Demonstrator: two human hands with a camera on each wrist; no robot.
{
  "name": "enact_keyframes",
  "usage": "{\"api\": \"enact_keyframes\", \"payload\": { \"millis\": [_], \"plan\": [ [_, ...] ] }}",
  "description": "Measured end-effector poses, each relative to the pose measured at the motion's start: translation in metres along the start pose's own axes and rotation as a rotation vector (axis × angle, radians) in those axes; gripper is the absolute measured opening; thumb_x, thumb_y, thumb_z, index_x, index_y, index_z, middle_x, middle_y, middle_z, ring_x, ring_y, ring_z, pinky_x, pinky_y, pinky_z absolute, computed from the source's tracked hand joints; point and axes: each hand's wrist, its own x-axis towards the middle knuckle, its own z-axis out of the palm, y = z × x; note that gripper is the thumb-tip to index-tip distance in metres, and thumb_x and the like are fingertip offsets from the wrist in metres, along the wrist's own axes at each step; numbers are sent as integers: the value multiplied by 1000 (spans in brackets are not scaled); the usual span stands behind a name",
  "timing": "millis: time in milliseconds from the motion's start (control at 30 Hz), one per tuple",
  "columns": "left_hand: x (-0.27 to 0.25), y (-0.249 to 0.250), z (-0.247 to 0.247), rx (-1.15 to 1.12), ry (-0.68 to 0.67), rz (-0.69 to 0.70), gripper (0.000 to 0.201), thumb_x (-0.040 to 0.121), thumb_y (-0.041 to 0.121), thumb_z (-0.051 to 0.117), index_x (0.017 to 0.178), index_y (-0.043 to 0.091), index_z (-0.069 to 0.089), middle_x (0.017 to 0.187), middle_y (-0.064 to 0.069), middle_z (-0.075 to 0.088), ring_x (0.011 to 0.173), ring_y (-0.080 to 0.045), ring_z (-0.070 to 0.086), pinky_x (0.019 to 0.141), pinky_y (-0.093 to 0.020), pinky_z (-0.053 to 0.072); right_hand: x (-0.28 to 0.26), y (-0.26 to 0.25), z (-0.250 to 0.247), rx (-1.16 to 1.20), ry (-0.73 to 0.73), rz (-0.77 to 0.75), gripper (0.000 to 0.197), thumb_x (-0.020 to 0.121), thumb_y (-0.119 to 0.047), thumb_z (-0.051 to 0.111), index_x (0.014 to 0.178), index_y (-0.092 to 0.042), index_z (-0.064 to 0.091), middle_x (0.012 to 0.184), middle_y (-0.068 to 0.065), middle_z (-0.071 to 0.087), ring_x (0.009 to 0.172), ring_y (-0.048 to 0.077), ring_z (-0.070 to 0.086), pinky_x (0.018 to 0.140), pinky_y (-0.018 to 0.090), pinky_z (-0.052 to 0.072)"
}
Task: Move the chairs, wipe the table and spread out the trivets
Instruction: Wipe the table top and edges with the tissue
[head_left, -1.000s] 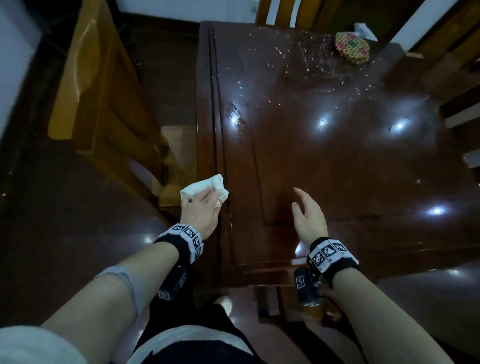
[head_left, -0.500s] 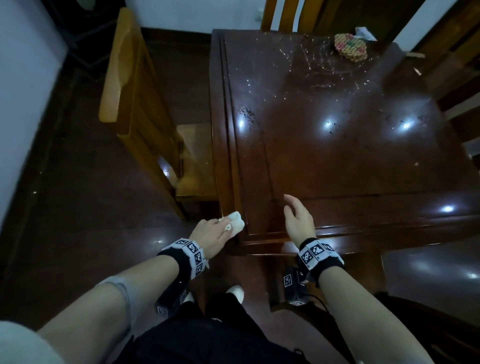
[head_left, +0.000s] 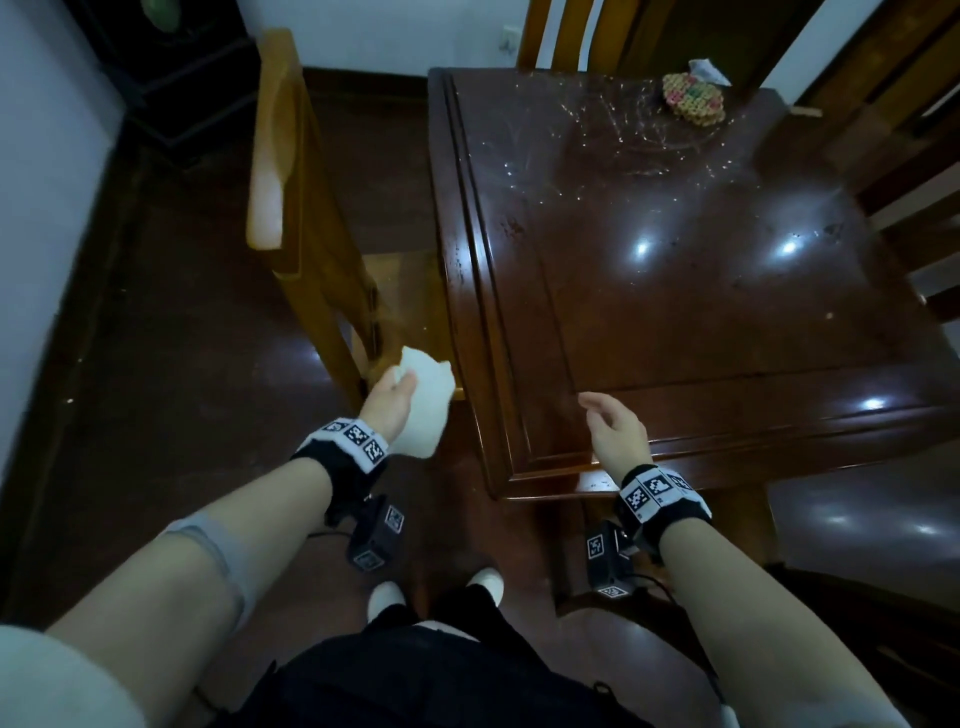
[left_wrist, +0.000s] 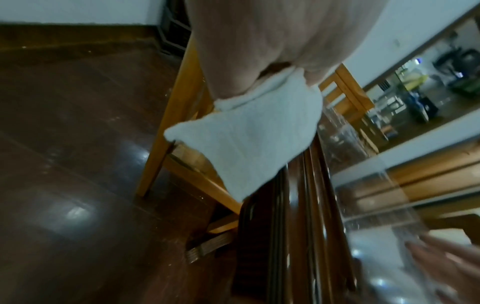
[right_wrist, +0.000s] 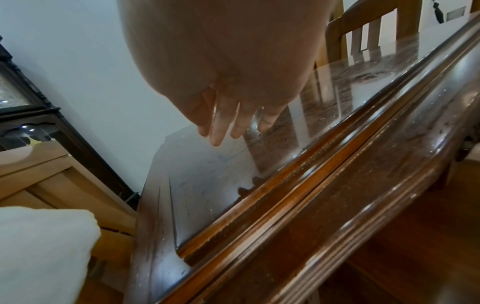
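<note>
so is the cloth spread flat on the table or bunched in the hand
Bunched in the hand. The left hand grips the white cloth off the table edge, its loose end hanging down over the floor.

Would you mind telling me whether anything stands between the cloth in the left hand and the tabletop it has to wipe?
Nothing visible does. The left hand grips the cloth just off the table's near-left corner, beside the chair; the trivets sit at the far edge.
</note>
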Motion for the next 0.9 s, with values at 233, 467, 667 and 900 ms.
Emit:
{"api": "enact_keyframes", "payload": {
  "millis": [233, 467, 667, 900],
  "plan": [
    [43, 42, 11, 35, 141, 98, 32, 101, 38, 31, 124, 21, 45, 107, -8, 59, 104, -29, 59, 96, -40, 46, 42, -7, -11, -142, -38, 2, 37, 97, -19, 46, 130, -32, 55, 133, -7, 57, 87, -2, 54, 77, 16, 40],
    [119, 96, 47, 123, 330, 177, 43, 103, 35, 31, 136, 10, 44, 130, -10, 53, 122, -28, 48, 96, -31, 34, 142, -30, -38, -339, -179, -131, 46, 97, -14, 48, 141, -26, 45, 150, -3, 40, 139, 17, 35, 113, 34, 29],
    [185, 149, 73, 109, 501, 209, 40, 101, 42, 35, 123, 15, 54, 108, -9, 62, 102, -27, 58, 83, -31, 40, 233, -53, -61, -465, -198, -180, 47, 98, -16, 47, 143, -26, 42, 153, -6, 34, 141, 17, 31, 113, 35, 27],
    [238, 143, 103, 453, 309, 260, 43, 92, 41, 57, 127, 17, 55, 117, -2, 58, 104, -17, 54, 88, -28, 41, 306, -63, -75, -529, -218, -218, 47, 99, -17, 45, 144, -26, 40, 154, -5, 34, 141, 18, 30, 114, 35, 27]
  ]
}}
